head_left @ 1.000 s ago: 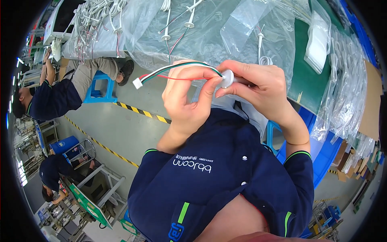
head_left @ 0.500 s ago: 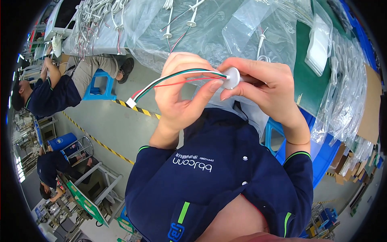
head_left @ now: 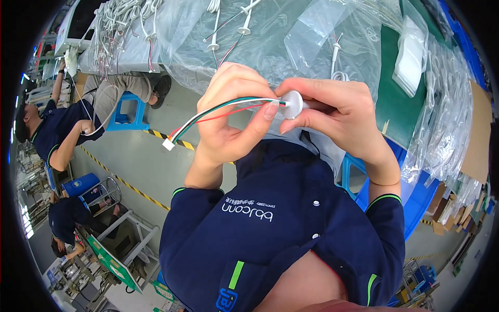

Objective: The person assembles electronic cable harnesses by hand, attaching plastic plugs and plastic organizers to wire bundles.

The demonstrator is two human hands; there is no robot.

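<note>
My right hand (head_left: pixel 338 106) is closed on a white cable fitting (head_left: pixel 293 105) with a round, disc-shaped flange, gripped behind the disc. Out of the fitting's front run thin wires (head_left: pixel 223 107) in red, white, black and green. They arc to the left and end in a small white plug connector (head_left: pixel 168 144), which hangs free. My left hand (head_left: pixel 231 114) pinches the wires close to the disc between thumb and fingers. Both hands are raised in front of my body, near the table's edge.
Clear plastic sheeting (head_left: pixel 192 52) covers the green table (head_left: pixel 397 112), with more white cables (head_left: pixel 244 28) on it. Bundled cables (head_left: pixel 125 31) lie at the far left. Bagged cables (head_left: pixel 442 125) hang at the right. A co-worker (head_left: pixel 67 122) sits near a blue stool (head_left: pixel 127 112).
Both hands and the fitting have shifted slightly left. My left thumb now sits on the wires beside the disc. At the left, the co-worker's arm has moved and holds a looped white cable.
</note>
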